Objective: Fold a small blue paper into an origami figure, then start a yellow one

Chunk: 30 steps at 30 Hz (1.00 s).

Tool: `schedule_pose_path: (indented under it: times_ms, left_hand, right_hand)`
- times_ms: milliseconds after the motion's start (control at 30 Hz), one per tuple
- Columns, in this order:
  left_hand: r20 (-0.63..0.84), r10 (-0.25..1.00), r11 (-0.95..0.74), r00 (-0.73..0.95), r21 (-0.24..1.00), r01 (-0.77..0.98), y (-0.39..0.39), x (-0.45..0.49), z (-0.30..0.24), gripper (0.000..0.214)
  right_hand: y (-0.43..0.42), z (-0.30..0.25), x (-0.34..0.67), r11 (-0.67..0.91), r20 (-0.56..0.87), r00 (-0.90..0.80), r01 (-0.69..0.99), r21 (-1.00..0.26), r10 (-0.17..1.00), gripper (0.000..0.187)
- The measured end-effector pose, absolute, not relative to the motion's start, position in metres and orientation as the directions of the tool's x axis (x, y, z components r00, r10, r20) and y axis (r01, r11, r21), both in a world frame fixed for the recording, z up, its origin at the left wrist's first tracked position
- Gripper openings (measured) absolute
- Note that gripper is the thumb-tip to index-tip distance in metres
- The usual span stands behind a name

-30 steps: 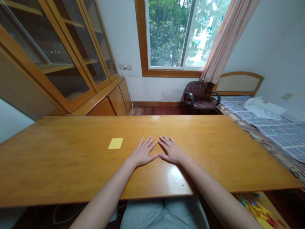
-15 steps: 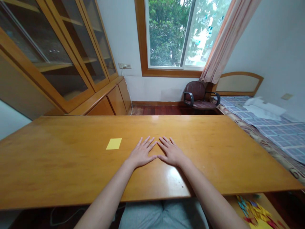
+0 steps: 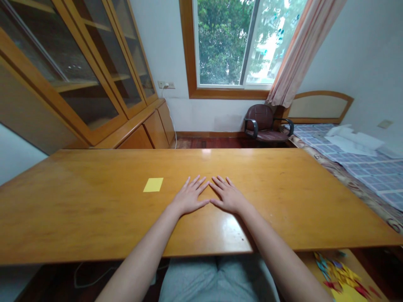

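Note:
My left hand [image 3: 189, 197] lies flat on the wooden table [image 3: 94, 218], palm down, fingers spread and holding nothing. My right hand [image 3: 229, 196] lies flat beside it in the same way, the thumb tips and forefinger tips nearly meeting. A small yellow square of paper [image 3: 153, 185] rests on the table a short way to the left of my left hand, touched by neither hand.
Glass-fronted wooden cabinets [image 3: 78, 75] stand at the left. A dark armchair [image 3: 262, 123] sits under the window, and a bed [image 3: 362, 167] runs along the right. Coloured paper pieces [image 3: 340, 277] lie on a low surface below the table's right end.
Both hands stay flat in the same place. The view has shifted slightly as my head moved.

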<state>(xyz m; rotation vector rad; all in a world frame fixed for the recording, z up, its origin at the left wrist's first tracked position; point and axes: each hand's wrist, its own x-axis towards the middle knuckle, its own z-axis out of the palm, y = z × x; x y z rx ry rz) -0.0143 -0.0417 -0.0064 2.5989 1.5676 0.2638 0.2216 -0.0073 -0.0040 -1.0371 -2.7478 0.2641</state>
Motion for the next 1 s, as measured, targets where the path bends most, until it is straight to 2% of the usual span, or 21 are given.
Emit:
schedule_pose_path:
  times_ms: [1000]
  left_hand:
    - [0.109, 0.884, -0.467, 0.455, 0.167, 0.868, -0.0417, -0.0152, -0.0079, 0.075]
  right_hand:
    - [-0.0086, -0.0088, 0.2223, 0.723, 0.124, -0.715, 0.659, -0.205, 0.688, 0.074]
